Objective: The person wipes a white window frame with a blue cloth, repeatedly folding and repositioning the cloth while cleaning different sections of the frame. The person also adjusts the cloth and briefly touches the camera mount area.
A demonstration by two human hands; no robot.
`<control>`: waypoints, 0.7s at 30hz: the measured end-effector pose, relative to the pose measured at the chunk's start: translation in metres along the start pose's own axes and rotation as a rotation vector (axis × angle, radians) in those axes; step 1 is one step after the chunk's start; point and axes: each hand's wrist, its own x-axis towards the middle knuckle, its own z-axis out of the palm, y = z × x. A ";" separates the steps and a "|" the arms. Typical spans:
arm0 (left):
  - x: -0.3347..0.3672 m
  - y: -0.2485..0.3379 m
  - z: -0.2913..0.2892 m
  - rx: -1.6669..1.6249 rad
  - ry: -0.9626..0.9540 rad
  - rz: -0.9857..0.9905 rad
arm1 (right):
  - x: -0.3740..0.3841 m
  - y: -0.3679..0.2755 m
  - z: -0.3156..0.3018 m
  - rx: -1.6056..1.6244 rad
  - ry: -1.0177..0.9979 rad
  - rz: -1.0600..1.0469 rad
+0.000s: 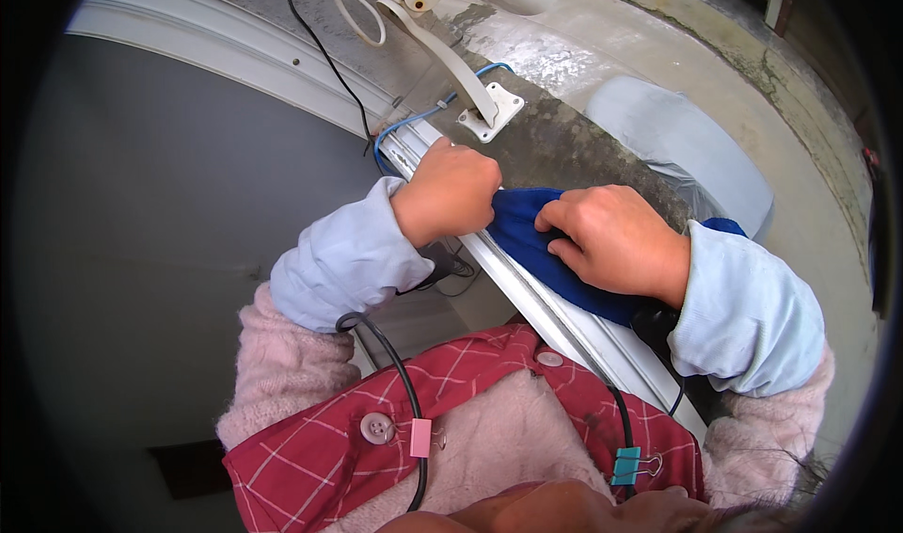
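A dark blue cloth [529,232] lies along a white window frame [530,298]. The left hand [450,190] curls at the cloth's top end, but its fingertips are hidden, so one cannot tell if it pinches. The right hand [621,241] rests on the cloth, thumb and pointing finger apart.

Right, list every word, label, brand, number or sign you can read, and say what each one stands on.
None; no text can be read anywhere in this view.
Blue cloth: no lettering on the part that shows.
Pink clip and teal clip: no readable marks.
White mounting plate: no readable marks.
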 end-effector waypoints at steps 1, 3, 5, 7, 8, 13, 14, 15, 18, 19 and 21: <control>-0.002 0.001 0.001 0.029 0.012 -0.008 | 0.001 -0.001 0.000 -0.016 0.004 -0.014; -0.004 0.001 0.000 0.014 0.070 -0.042 | -0.001 -0.004 0.000 -0.014 0.013 -0.010; -0.009 -0.004 -0.003 -0.079 0.160 -0.096 | -0.001 -0.006 -0.001 -0.032 0.027 0.002; -0.011 -0.007 -0.006 -0.124 0.123 -0.140 | 0.000 -0.007 -0.002 -0.064 0.028 0.044; -0.012 -0.007 -0.005 -0.139 0.129 -0.164 | 0.000 -0.007 -0.002 -0.070 0.061 0.046; -0.005 -0.010 -0.001 -0.048 0.218 0.137 | 0.009 -0.009 0.007 -0.135 0.135 0.042; -0.002 -0.013 -0.001 -0.062 0.200 0.238 | 0.009 -0.010 0.011 -0.140 0.110 0.051; 0.001 -0.017 0.000 -0.084 0.131 0.251 | 0.011 -0.012 0.013 -0.156 0.068 0.080; 0.001 -0.026 0.002 -0.185 0.111 0.302 | 0.016 -0.012 0.017 -0.170 -0.027 0.143; -0.001 -0.027 0.003 -0.237 0.145 0.288 | 0.018 -0.012 0.017 -0.161 -0.035 0.143; -0.004 -0.028 0.007 -0.294 0.218 0.296 | 0.023 -0.008 0.015 -0.124 -0.016 0.183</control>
